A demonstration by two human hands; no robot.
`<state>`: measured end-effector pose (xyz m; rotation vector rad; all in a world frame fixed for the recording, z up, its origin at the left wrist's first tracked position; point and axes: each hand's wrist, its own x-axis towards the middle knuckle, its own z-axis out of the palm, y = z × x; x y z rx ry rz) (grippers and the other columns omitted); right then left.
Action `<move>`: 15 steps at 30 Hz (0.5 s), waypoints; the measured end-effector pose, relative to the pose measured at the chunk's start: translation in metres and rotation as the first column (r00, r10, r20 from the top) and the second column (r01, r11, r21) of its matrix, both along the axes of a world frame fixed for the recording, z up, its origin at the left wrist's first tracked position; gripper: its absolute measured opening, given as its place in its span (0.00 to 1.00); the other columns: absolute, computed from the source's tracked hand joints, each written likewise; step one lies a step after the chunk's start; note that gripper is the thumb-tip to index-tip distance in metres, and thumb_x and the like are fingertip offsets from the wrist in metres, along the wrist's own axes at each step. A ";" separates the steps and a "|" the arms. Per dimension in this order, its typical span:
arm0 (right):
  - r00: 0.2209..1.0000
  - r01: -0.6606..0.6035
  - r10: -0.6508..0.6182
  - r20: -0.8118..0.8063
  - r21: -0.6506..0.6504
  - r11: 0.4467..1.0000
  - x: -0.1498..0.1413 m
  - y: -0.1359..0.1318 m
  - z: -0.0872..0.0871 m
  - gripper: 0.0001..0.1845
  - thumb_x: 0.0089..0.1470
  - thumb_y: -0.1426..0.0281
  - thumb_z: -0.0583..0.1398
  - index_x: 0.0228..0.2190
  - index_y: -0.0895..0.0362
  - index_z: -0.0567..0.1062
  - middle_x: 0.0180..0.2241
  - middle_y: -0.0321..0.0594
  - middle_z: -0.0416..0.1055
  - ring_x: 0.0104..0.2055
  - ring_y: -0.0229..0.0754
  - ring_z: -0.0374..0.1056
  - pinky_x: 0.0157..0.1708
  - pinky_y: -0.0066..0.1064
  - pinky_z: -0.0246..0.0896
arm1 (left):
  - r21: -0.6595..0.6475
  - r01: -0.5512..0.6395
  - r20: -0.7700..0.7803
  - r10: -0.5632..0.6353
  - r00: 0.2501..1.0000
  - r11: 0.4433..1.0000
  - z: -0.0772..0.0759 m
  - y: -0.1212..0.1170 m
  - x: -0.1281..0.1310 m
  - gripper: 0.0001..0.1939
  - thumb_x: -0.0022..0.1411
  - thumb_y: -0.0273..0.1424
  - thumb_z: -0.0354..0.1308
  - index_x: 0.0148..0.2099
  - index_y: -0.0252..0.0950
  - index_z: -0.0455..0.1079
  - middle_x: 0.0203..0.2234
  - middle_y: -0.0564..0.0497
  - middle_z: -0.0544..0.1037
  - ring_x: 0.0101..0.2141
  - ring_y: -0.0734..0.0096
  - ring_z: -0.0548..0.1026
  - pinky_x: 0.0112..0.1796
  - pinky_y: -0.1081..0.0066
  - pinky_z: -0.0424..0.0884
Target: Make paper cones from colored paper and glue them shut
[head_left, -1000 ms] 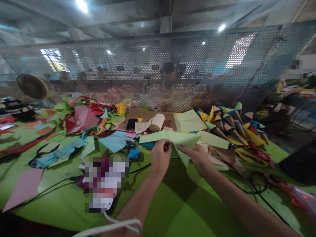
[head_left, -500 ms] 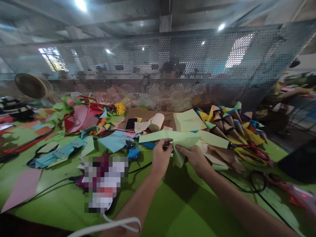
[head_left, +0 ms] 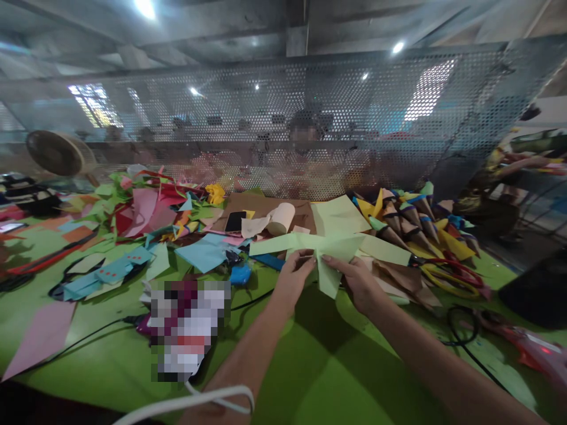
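Observation:
Both my hands hold a pale green sheet of paper just above the green table. My left hand pinches its left part, fingers closed on the fold. My right hand grips the right part, thumb on top. The sheet is folded toward a point that hangs down between the hands. A longer pale green strip lies right behind them.
Coloured paper scraps cover the table's left and back. Paper cones are piled at the right. A phone and a paper roll lie on brown card. Black cables cross the table. A perforated metal screen stands behind, with a person beyond it.
My hands have drawn closer together and the pale green sheet has been folded in tighter, its point now hanging down between them.

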<state>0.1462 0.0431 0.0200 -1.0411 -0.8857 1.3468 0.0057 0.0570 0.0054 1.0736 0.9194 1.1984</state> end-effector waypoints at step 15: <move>0.968 0.006 -0.040 0.249 0.134 0.991 0.006 0.004 -0.002 0.22 0.32 0.61 0.73 0.32 0.59 0.81 0.29 0.43 0.80 0.32 0.49 0.73 0.36 0.37 0.67 | 0.348 -0.123 -0.544 0.307 0.781 0.929 -0.008 0.005 -0.007 0.04 0.53 0.28 0.61 0.28 0.37 0.70 0.23 0.55 0.72 0.27 0.72 0.69 0.31 0.74 0.61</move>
